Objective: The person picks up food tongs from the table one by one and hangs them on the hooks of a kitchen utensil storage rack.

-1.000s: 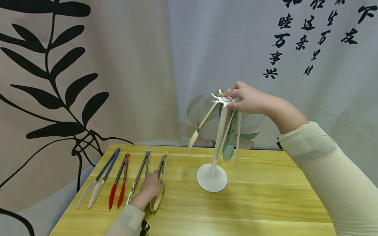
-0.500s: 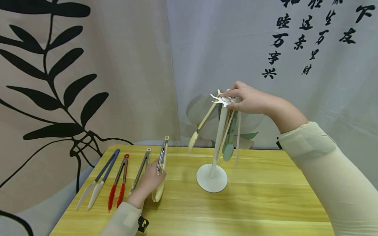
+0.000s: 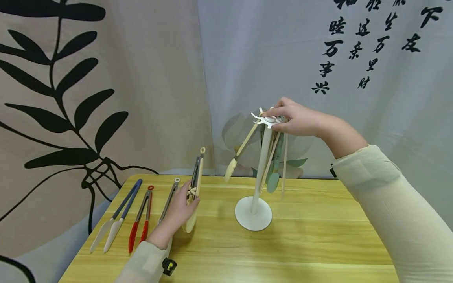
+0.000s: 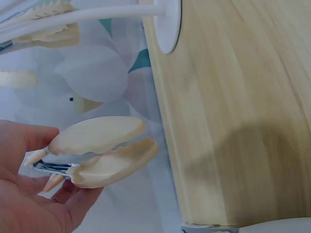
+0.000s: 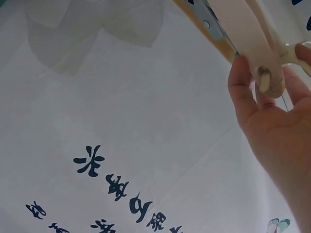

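Observation:
My left hand (image 3: 178,212) grips a pair of cream-tipped kitchen tongs (image 3: 199,169) above the table, its hanging ring pointing up. The left wrist view shows two scalloped cream heads (image 4: 104,133), slightly apart, with thumb and fingers on either side. My right hand (image 3: 299,118) holds the hooked top of a white utensil stand (image 3: 264,169), thumb and fingers around its rim. Yellow tongs (image 3: 242,151), a green utensil (image 3: 274,179) and other pale ones hang from the hooks. In the right wrist view, a pale handle (image 5: 248,39) hangs by my right fingertips.
On the left of the wooden table (image 3: 311,236) lie blue-handled tongs (image 3: 122,206), red-tipped tongs (image 3: 141,220) and metal tongs (image 3: 169,198) partly behind my left forearm. A curtain (image 3: 162,98) with printed leaves and characters hangs behind the table.
The left hand has raised the cream-tipped tongs off the table, moving them up and slightly away from me. The right hand stays on the stand's top.

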A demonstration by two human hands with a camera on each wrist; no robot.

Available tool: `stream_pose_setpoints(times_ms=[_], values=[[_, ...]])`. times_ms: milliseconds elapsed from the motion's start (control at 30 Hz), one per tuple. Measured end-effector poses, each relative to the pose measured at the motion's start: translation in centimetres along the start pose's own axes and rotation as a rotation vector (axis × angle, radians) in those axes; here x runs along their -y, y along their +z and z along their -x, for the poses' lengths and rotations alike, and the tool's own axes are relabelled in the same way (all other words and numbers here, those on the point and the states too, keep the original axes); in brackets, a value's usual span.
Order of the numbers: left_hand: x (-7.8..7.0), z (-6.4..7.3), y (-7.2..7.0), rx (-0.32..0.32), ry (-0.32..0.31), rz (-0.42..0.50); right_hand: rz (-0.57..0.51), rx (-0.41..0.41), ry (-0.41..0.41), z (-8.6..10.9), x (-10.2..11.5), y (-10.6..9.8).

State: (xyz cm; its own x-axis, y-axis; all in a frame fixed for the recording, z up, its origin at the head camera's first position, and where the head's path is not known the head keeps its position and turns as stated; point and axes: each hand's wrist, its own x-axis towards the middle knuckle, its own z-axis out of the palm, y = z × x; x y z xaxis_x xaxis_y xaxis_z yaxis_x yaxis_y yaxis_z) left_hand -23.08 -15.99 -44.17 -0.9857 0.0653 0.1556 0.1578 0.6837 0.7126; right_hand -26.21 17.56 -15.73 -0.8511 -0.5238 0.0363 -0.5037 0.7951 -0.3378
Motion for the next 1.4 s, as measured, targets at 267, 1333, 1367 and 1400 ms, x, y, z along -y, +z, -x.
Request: stream_pose_setpoints(times_ms=[267, 1333, 1367, 1400], values=[[-1.7, 0.4, -0.6, -0.034, 0.084, 0.011, -0.009, 0.01, -0.004, -0.1, -0.3, -0.1], [-7.3, -0.3, -2.0, 0.012, 0.309, 0.16, -0.071, 0.008, 0.0, -0.1, -0.3, -0.1], [-7.5, -0.4, -2.0, 0.012, 0.32, 0.164, -0.072, 0.008, 0.001, -0.1, -0.2, -0.1], [-7.6, -0.5, -2.1, 0.009, 0.33, 0.163, -0.072, 0.009, 0.001, -0.1, -0.2, 0.0]])
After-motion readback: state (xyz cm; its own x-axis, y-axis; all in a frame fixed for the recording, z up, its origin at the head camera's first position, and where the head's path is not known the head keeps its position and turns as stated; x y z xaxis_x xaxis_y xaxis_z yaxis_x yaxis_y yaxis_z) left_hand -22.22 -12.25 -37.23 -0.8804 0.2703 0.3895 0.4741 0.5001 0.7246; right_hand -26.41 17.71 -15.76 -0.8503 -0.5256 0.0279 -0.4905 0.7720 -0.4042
